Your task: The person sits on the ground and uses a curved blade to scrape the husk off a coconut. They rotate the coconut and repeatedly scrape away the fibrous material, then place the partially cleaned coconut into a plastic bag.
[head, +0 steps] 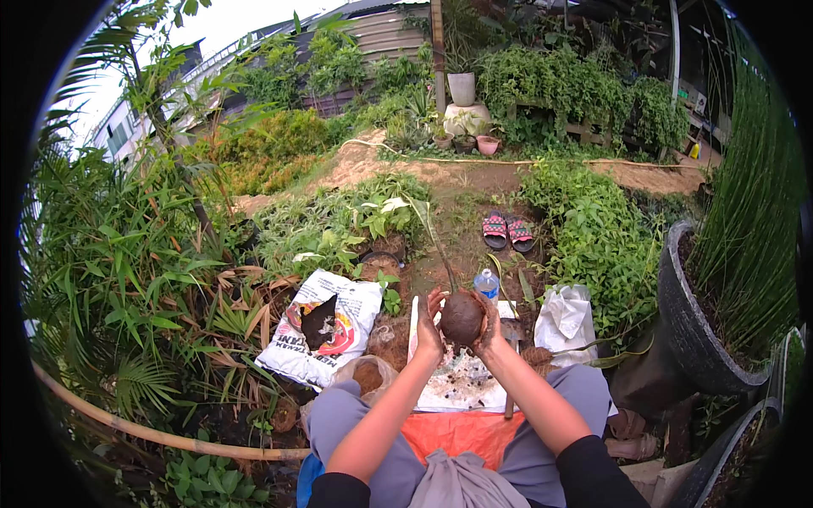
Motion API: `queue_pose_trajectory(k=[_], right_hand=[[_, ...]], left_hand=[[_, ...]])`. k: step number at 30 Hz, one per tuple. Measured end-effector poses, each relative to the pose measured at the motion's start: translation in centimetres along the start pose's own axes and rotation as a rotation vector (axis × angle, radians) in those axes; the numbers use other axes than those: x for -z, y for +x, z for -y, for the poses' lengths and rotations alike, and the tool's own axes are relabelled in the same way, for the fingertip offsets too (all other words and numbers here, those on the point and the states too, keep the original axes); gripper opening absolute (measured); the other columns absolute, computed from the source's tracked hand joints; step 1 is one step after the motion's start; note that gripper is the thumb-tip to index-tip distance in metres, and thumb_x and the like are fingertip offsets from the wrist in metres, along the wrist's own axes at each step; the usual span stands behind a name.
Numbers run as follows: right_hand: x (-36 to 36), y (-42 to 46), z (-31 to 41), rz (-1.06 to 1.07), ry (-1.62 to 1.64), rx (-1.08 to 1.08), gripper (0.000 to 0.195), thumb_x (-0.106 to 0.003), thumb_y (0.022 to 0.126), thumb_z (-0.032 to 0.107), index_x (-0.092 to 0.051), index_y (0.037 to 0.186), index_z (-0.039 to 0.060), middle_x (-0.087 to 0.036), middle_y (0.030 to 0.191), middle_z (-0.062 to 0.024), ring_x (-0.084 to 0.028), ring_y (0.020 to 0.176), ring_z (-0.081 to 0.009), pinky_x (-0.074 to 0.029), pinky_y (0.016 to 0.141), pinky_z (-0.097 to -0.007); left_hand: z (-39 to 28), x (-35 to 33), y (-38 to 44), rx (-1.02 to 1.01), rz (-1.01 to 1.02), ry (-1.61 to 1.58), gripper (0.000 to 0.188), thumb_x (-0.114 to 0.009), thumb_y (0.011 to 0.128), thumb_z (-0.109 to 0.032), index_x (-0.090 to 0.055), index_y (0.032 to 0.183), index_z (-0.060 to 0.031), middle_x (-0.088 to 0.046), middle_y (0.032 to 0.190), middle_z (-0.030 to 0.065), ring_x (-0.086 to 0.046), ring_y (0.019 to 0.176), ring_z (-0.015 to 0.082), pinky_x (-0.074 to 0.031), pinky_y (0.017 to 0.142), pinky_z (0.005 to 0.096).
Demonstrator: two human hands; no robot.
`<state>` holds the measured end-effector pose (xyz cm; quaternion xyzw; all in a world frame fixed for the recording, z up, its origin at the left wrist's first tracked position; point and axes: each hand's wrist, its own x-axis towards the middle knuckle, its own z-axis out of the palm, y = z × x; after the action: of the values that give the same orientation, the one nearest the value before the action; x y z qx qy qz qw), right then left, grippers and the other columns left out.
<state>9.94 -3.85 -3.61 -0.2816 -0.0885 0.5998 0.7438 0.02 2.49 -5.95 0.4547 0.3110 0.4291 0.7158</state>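
Observation:
A round, dark, wet soil ball [462, 319] rests between my two palms, above a white sheet [454, 388] strewn with soil crumbs. One long plant stem [441, 249] with a narrow leaf rises from its top and leans up to the left. My left hand [430, 325] presses the ball's left side, and my right hand [489, 322] cups the right; both are smeared with soil. Just beyond the right hand stands a clear plastic bottle [487, 284]. A trowel [512, 330] lies on the right of the sheet, its handle toward me.
A torn white planting-mix sack [327, 330] and a clear bag of brown fibre [367, 376] lie left. At right are a crumpled white sack [564, 320] and a large black pot [692, 317]. Sandals [507, 231] sit ahead. A bamboo pole [159, 435] curves along the lower left.

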Motion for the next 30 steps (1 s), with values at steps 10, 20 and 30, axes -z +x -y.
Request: queue_pose_trajectory(k=[10, 20, 30], right_hand=[[-0.6, 1.7, 0.5, 0.115, -0.398, 0.212, 0.023, -0.063, 0.078, 0.017, -0.059, 0.09, -0.0011, -0.062, 0.084, -0.0074, -0.059, 0.079, -0.0155, -0.046, 0.074, -0.028], [-1.4, 0.5, 1.3, -0.014, -0.09, 0.008, 0.021, -0.051, 0.083, 0.022, -0.056, 0.085, 0.0016, -0.06, 0.086, -0.0105, -0.06, 0.082, -0.0216, -0.049, 0.077, -0.0357], [1.0, 1.6, 1.0, 0.036, 0.196, -0.026, 0.013, -0.051, 0.084, 0.018, -0.054, 0.087, 0.0054, -0.06, 0.092, -0.0084, -0.058, 0.085, -0.0242, -0.049, 0.077, -0.037]], left_hand=[[-2.5, -1.2, -2.1, 0.471, 0.054, -0.7, 0.042, -0.042, 0.083, -0.044, -0.053, 0.109, -0.0127, -0.055, 0.11, 0.006, -0.054, 0.099, 0.0234, -0.044, 0.082, 0.0403], [-2.1, -1.9, -2.8, 0.122, -0.093, -0.25, 0.063, -0.04, 0.086, -0.05, -0.032, 0.126, -0.0031, -0.038, 0.128, 0.0157, -0.037, 0.119, 0.0268, -0.028, 0.098, 0.0384], [-2.0, -2.7, -5.2, -0.722, 0.118, 0.606, 0.067, -0.033, 0.088, -0.048, -0.032, 0.126, 0.0071, -0.038, 0.125, 0.0269, -0.037, 0.118, 0.0373, -0.029, 0.098, 0.0392]])
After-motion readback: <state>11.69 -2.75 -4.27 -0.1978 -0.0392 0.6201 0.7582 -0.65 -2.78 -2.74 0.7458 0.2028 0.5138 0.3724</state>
